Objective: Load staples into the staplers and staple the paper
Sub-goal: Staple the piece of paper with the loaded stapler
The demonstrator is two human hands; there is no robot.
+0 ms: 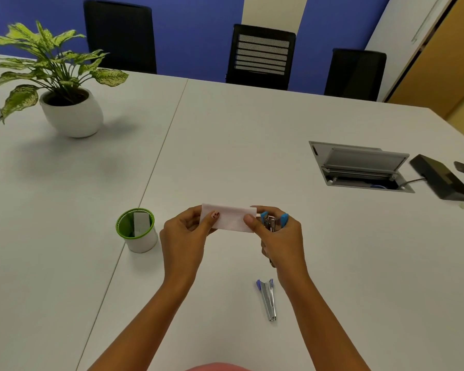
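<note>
**Stapling job: looks roughly halfway, if that**

Closest in, a silver stapler with purple tips (268, 299) lies flat on the white table (225, 143), a bit to the right, with neither hand on it. No way to tell from here if it's loaded.

Just past it, both hands are up with a small folded paper (229, 218) stretched between them. The left hand (184, 236) pinches the left end between thumb and fingers. The right hand (281, 236) has its thumb pressed on the right end, while its fingers curl round a blue stapler (273, 222) sitting right at that edge. Can't tell if the paper is actually in its mouth, and I see no staple in the paper.

My guess: the blue one is ready and the first staple is about to go in. The silver one hasn't had its turn.

Left of the hands is a green-rimmed cup (142, 243) holding a small grey box (141, 223), maybe the staples. Farther off, there's an open cable hatch (359, 167) on the right and a potted plant (51, 65) at far left.
</note>
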